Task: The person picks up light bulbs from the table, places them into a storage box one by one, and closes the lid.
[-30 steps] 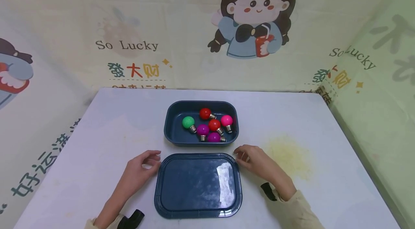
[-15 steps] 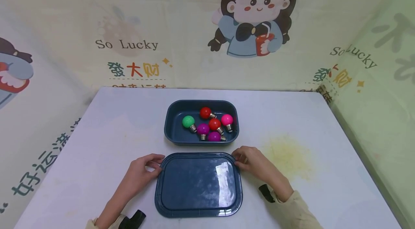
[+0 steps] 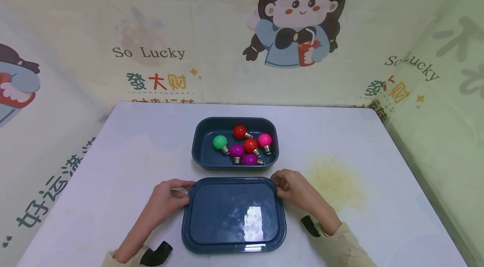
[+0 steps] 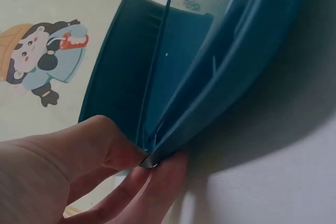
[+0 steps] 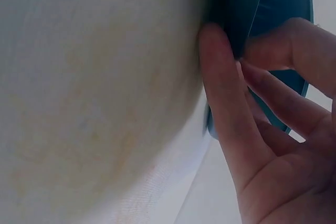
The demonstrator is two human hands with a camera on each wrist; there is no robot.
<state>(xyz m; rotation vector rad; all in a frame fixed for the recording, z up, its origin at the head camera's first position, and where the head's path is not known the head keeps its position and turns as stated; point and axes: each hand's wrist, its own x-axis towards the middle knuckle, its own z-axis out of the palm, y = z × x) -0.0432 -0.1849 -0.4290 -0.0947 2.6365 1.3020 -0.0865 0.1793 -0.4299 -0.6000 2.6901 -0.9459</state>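
Observation:
A dark blue rectangular lid [image 3: 227,216] lies near the front of the table, glossy side up. My left hand [image 3: 168,200] pinches its far left corner; in the left wrist view the thumb [image 4: 118,142] is on one side of the rim and fingers on the other. At the far right corner, my right hand [image 3: 298,189] pinches the rim between thumb and fingers, as the right wrist view shows. Just beyond the lid stands a dark blue box [image 3: 206,162] without a cover. Inside are several small light bulbs: green [image 3: 219,142], red [image 3: 240,132], pink [image 3: 264,140] and purple [image 3: 237,150].
The white table [image 3: 143,132] carries a yellowish stain [image 3: 336,183] on the right. Behind and on both sides hangs a printed cloth [image 3: 219,32] with cartoon figures and lettering. Black wrist straps or cameras [image 3: 156,254] sit by the sleeves.
My left hand has moved right and taken hold of the lid's corner; the right hand has closed on the other corner. The lid's reflection has shifted and shrunk. The bulbs stay put.

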